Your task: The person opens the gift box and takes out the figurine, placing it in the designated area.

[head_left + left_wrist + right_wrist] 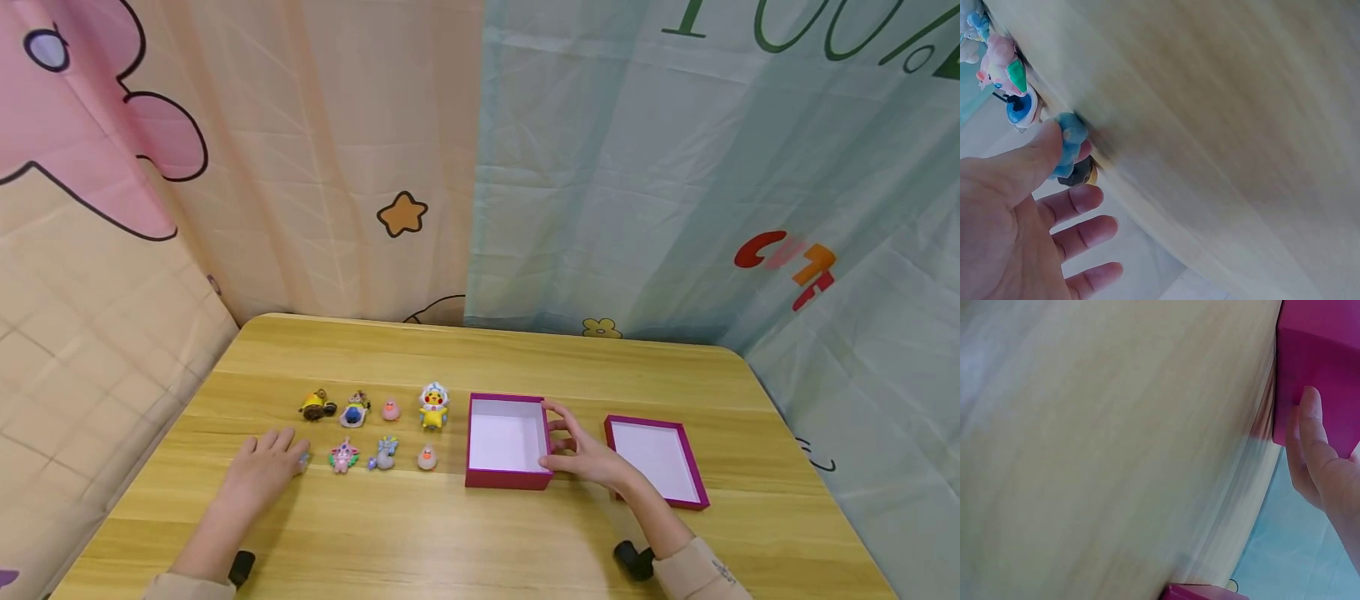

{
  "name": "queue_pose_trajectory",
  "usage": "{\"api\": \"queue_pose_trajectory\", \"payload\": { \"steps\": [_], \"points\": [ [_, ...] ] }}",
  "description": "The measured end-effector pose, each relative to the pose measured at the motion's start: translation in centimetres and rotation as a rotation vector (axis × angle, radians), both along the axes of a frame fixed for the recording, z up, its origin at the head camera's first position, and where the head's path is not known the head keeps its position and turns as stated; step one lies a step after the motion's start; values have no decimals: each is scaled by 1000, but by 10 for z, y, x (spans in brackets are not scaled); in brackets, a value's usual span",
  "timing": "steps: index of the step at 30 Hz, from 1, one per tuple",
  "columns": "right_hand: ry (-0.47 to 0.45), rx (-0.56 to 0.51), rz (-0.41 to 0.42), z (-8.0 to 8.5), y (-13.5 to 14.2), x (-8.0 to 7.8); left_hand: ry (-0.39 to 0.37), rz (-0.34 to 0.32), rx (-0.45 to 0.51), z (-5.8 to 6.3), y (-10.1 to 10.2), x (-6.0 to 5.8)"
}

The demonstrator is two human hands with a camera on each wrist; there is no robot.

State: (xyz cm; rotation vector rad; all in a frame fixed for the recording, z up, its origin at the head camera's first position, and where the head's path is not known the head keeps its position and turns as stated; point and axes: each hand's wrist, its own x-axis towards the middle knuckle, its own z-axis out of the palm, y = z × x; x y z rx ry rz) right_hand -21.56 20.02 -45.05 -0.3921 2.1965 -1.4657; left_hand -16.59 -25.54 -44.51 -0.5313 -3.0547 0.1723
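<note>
My left hand [258, 471] pinches a small light-blue figure [1070, 142] between thumb and forefinger, at the left end of a group of toys. Its other fingers spread apart in the left wrist view. Most of the figure hides behind the hand from above. Near it stand a pink figure with green parts [343, 457] and a brown-and-yellow figure [317, 406]. My right hand [588, 457] holds the right side of an open magenta box [504, 479] with a white inside, thumb near the front corner and fingers towards the back. Fingers [1314, 428] lie against its outer wall.
More toys stand left of the box: a figure with a blue middle [354, 411], a yellow figure in a white hood [433, 407], a grey-blue figure [385, 455] and two small pinkish ducks [427, 458]. The box lid [660, 458] lies inside-up at right. Curtains [360, 150] hang behind the table.
</note>
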Motion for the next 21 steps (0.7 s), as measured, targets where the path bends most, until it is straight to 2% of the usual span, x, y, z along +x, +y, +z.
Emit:
{"api": "queue_pose_trajectory", "payload": {
  "steps": [6,9,14,21],
  "points": [
    [-7,8,-4,0,0,1,-98,27,64,0,0,-3],
    [-10,9,-6,0,0,0,-124,36,89,-1,0,-4],
    [-11,11,-8,1,-1,0,-111,34,109,-5,-1,-7],
    [5,2,6,-1,0,0,-29,14,109,-8,-2,-8]
  ]
}}
